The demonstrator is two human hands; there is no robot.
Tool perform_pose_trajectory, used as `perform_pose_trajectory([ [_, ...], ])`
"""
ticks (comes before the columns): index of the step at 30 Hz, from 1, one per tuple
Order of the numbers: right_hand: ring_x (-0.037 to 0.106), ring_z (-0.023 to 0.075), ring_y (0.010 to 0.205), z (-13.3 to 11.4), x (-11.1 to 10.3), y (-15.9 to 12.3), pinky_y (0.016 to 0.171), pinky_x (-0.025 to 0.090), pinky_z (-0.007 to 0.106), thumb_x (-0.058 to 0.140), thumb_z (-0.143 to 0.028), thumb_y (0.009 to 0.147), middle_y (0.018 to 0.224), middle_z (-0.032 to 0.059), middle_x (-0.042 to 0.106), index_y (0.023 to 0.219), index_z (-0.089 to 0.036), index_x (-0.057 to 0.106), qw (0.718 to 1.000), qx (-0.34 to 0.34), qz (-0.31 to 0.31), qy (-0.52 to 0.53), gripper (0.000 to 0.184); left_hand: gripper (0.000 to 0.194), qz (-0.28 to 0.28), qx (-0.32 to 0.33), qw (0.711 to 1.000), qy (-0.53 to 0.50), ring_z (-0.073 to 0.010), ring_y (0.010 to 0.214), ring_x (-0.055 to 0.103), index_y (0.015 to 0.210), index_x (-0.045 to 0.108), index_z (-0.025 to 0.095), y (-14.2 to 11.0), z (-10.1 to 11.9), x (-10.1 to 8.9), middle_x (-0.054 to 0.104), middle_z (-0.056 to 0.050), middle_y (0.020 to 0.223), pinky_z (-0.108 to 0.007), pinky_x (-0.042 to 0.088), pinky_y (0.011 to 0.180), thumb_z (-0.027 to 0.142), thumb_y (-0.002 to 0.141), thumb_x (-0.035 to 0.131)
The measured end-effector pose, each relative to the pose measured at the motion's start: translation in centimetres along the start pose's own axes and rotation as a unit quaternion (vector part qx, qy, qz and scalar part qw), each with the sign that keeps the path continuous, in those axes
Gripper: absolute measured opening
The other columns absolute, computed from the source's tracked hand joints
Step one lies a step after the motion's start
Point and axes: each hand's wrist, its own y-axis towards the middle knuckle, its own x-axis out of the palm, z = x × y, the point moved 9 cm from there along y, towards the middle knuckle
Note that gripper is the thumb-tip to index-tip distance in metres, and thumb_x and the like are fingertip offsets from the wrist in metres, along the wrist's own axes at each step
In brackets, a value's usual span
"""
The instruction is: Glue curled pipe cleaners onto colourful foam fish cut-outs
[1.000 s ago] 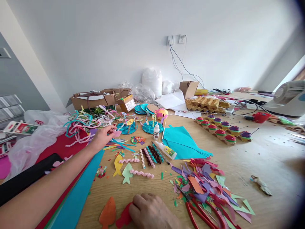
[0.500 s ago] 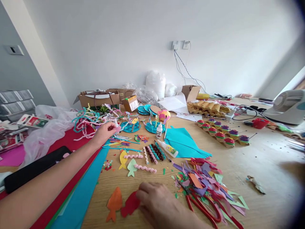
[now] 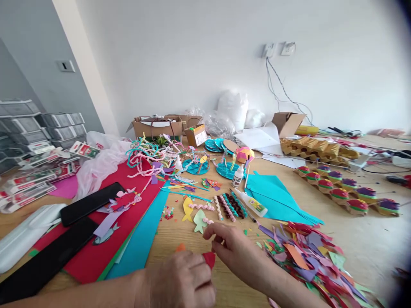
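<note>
My left hand (image 3: 181, 278) is low at the front of the table, fingers curled around a red paper fish (image 3: 209, 259). Most of that fish is hidden under the hand. Close on its right, my right hand (image 3: 231, 248) has loosely bent fingers that stand apart, with nothing visible in them. Behind the left hand only a bit of an orange paper fish (image 3: 180, 247) shows. Farther back lie a yellow paper fish (image 3: 187, 208) and a pale green paper fish (image 3: 199, 220), each beside a twisted pink strip.
Paper scraps (image 3: 308, 256) pile up at right. Twisted strips (image 3: 230, 206), a glue bottle (image 3: 255, 204) and a small white bottle (image 3: 238, 176) lie or stand mid-table. Blue sheets (image 3: 272, 194), painted egg-carton cups (image 3: 340, 194) and coloured paper (image 3: 144, 231) surround them.
The view has turned left. My left hand has come back from the far small bottle to the red fish. My right hand, earlier at the red fish, now sits just beside it.
</note>
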Motion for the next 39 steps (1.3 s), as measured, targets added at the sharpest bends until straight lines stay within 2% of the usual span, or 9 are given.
perform_pose_trajectory([
  [5,0.056,0.0147,0.079,-0.1,0.9,-0.2,0.068,0.038,0.022,0.044,0.001,0.07,0.084,0.0041,0.065,0.084,-0.016,0.064,0.997,-0.029,-0.029,-0.068,0.03,0.017,0.072,0.019,0.997,0.003,-0.0111,0.055,0.052,0.074,0.058,0.023,-1.3,1.5,2.7,0.055,0.005,0.055,-0.024,0.043,0.043,0.022,0.09,0.051],
  [11,0.059,0.0129,0.071,0.6,-1.0,1.8,0.061,0.038,0.02,0.046,-0.005,0.073,0.08,0.0028,0.068,0.085,-0.018,0.066,0.992,-0.032,-0.009,-0.118,0.026,0.016,0.003,0.014,0.998,-0.066,-0.0149,0.063,0.055,0.091,0.057,0.023,-0.7,0.5,1.7,0.06,0.001,0.063,-0.028,0.049,0.058,0.03,0.094,0.043],
  [13,0.061,0.0139,0.073,0.6,-2.1,3.5,0.06,0.038,0.021,0.048,-0.011,0.078,0.081,0.0039,0.069,0.087,-0.018,0.066,0.985,-0.035,0.008,-0.169,0.021,0.02,-0.019,-0.022,0.995,-0.095,-0.0176,0.069,0.056,0.09,0.055,0.019,-0.6,-1.7,0.8,0.063,-0.004,0.077,-0.031,0.048,0.061,0.039,0.089,0.049],
  [16,0.063,0.017,0.087,0.9,-2.7,6.9,0.067,0.041,0.023,0.045,-0.017,0.084,0.095,0.0061,0.07,0.095,-0.02,0.066,0.954,-0.019,0.008,-0.298,0.025,0.015,0.002,-0.099,0.993,-0.07,-0.0191,0.078,0.058,0.092,0.055,0.016,-1.2,-6.8,0.0,0.063,-0.006,0.085,-0.032,0.047,0.073,0.011,0.088,0.042],
  [19,0.063,0.0228,0.095,1.4,-2.2,10.2,0.069,0.043,0.025,0.052,-0.016,0.079,0.103,0.0104,0.068,0.099,-0.019,0.067,0.942,0.003,-0.009,-0.334,0.025,0.018,0.028,-0.188,0.974,-0.122,-0.018,0.088,0.059,0.093,0.056,0.016,-2.6,-11.3,0.9,0.064,-0.006,0.091,-0.028,0.046,0.078,0.007,0.088,0.042],
  [24,0.062,0.0238,0.099,2.6,-1.1,13.5,0.074,0.045,0.027,0.054,-0.015,0.078,0.105,0.0127,0.068,0.101,-0.018,0.067,0.931,0.019,-0.043,-0.361,0.027,0.016,-0.015,-0.236,0.962,-0.138,-0.0132,0.078,0.062,0.089,0.059,0.021,-4.0,-13.4,3.0,0.065,0.001,0.083,-0.021,0.047,0.071,0.009,0.086,0.048],
  [27,0.062,0.0231,0.098,3.2,-0.8,14.3,0.074,0.045,0.026,0.055,-0.014,0.076,0.102,0.0124,0.069,0.097,-0.017,0.068,0.928,0.015,-0.068,-0.366,0.025,0.02,-0.027,-0.314,0.945,-0.087,-0.0168,0.091,0.061,0.093,0.06,0.02,-5.1,-16.8,3.4,0.064,-0.004,0.096,-0.026,0.047,0.081,0.007,0.083,0.048],
  [32,0.063,0.0225,0.096,3.4,-0.8,14.8,0.072,0.045,0.025,0.056,-0.013,0.075,0.101,0.012,0.069,0.094,-0.016,0.069,0.926,0.001,-0.09,-0.365,0.024,0.029,-0.054,-0.353,0.933,-0.049,-0.0254,0.101,0.057,0.099,0.06,0.015,-5.8,-22.7,5.1,0.06,-0.011,0.104,-0.037,0.046,0.086,0.003,0.073,0.054],
  [39,0.063,0.0222,0.093,2.7,-1.2,14.6,0.068,0.043,0.025,0.053,-0.008,0.072,0.097,0.0118,0.07,0.091,-0.015,0.069,0.931,-0.011,-0.08,-0.357,0.026,0.016,-0.085,-0.352,0.931,-0.038,-0.0233,0.089,0.057,0.079,0.061,0.017,-5.6,-24.6,6.8,0.06,-0.007,0.088,-0.033,0.045,0.078,0.006,0.072,0.053],
])
